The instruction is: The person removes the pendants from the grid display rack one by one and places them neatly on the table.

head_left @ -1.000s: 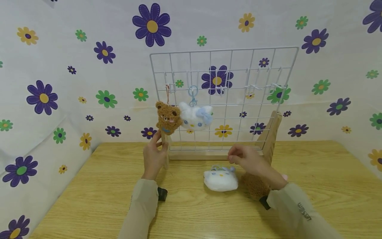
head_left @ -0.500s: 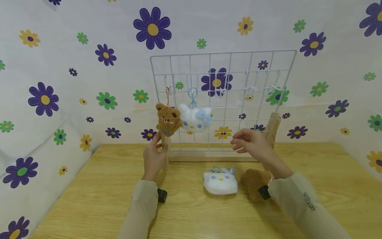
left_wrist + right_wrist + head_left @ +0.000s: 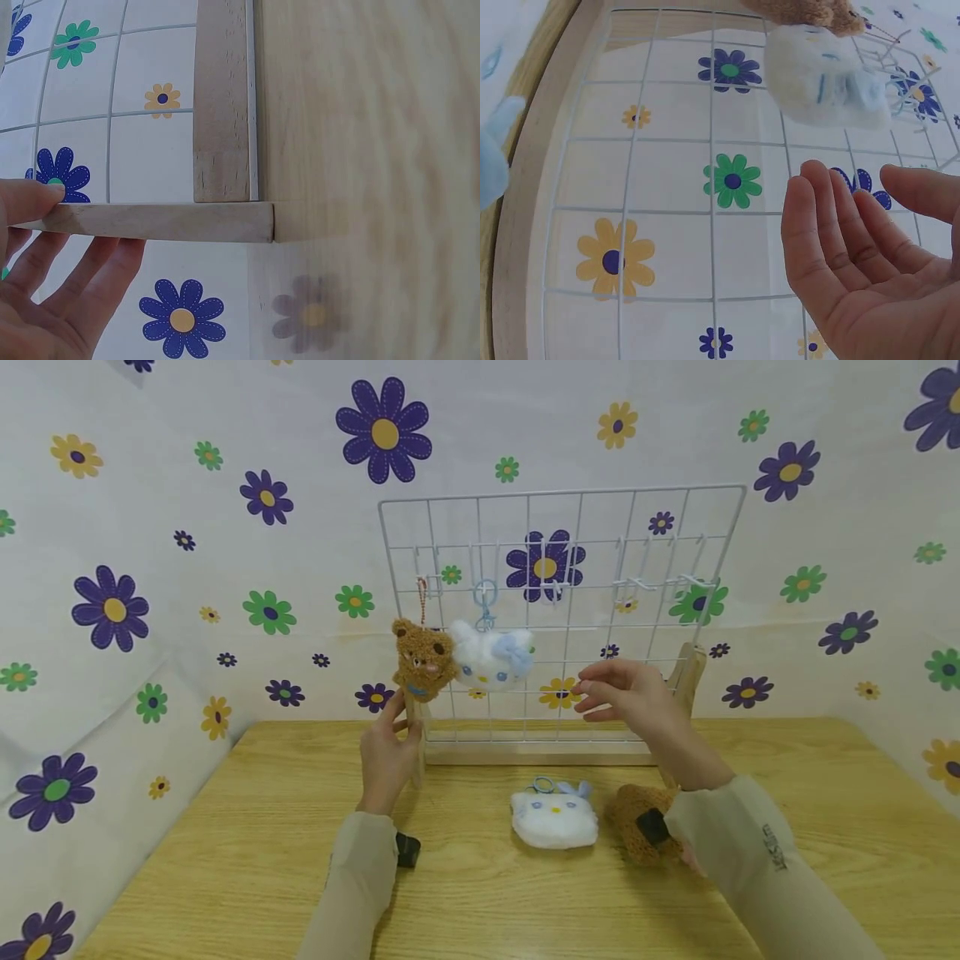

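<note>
The right hand (image 3: 633, 697) has risen before the white wire grid (image 3: 581, 492), empty, thumb apart from loosely bent fingers; the white plush head (image 3: 555, 823) lies unheld on the yellowish wooden table (image 3: 465, 902). The left hand (image 3: 386, 760) pinches the pale wooden upright (image 3: 165, 223), perhaps touching the brown plush bear (image 3: 425, 664).

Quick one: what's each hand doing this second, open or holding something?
Left hand: closed, thumb and fingers gripping the wooden side post.
Right hand: open, fingers relaxed, holding nothing.
</note>
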`<act>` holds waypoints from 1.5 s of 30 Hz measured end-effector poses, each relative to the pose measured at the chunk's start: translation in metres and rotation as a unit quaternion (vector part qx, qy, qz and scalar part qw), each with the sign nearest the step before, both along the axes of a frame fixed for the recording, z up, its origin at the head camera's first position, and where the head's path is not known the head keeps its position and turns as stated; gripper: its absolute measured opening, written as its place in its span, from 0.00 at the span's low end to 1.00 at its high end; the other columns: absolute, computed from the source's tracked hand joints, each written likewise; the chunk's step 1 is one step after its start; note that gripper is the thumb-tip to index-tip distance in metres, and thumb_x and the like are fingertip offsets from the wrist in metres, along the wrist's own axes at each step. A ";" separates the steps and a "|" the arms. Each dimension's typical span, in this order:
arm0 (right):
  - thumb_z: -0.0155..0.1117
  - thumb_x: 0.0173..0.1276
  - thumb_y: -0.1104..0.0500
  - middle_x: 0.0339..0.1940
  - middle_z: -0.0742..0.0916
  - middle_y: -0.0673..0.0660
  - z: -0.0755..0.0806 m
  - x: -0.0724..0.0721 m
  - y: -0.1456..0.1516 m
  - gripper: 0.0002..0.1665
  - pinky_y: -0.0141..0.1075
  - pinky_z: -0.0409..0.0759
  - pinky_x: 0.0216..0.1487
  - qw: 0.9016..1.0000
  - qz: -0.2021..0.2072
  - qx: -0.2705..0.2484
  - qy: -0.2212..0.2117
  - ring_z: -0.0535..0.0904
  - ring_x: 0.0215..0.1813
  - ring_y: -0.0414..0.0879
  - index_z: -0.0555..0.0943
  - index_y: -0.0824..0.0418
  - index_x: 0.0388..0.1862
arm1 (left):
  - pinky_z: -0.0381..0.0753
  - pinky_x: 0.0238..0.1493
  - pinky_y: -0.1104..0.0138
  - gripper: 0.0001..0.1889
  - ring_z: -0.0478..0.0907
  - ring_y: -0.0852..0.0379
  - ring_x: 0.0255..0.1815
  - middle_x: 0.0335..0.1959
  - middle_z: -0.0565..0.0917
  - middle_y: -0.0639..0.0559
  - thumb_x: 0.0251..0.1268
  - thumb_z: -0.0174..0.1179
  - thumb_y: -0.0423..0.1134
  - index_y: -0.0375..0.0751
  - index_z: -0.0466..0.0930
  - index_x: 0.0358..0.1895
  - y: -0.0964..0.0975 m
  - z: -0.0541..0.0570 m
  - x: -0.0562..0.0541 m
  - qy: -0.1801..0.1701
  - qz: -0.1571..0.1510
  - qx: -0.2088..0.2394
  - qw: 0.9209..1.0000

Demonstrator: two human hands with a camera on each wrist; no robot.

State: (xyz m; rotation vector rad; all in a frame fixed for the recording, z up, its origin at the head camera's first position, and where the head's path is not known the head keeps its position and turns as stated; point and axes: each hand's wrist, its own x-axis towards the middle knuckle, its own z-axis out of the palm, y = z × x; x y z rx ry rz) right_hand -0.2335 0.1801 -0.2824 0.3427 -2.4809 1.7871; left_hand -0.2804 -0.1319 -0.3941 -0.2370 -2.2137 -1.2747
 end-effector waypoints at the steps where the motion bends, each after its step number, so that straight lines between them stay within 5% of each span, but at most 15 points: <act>1: 0.54 0.79 0.66 0.54 0.84 0.71 0.001 0.000 -0.001 0.17 0.37 0.86 0.47 1.000 0.002 -0.005 0.000 0.87 0.41 0.43 0.74 0.77 0.59 | 0.88 0.37 0.48 0.28 0.86 0.36 0.47 0.62 0.80 0.36 0.67 0.63 0.24 0.32 0.71 0.71 0.000 0.000 0.000 -0.001 0.000 0.000 1.000; 27: 0.53 0.81 0.64 0.56 0.83 0.68 0.049 -0.015 -0.028 0.16 0.39 0.86 0.49 0.997 0.029 -0.047 0.046 0.87 0.41 0.46 0.75 0.73 0.60 | 0.87 0.39 0.48 0.28 0.85 0.36 0.48 0.63 0.80 0.36 0.68 0.62 0.25 0.32 0.71 0.71 -0.001 0.006 0.002 -0.009 -0.003 -0.003 1.000; 45: 0.53 0.81 0.64 0.55 0.84 0.66 0.060 -0.027 -0.050 0.14 0.41 0.86 0.50 0.994 0.044 -0.095 0.029 0.87 0.39 0.47 0.75 0.71 0.58 | 0.87 0.40 0.48 0.29 0.86 0.37 0.48 0.64 0.79 0.37 0.68 0.62 0.25 0.33 0.70 0.72 -0.001 0.002 0.001 -0.015 -0.008 0.004 1.000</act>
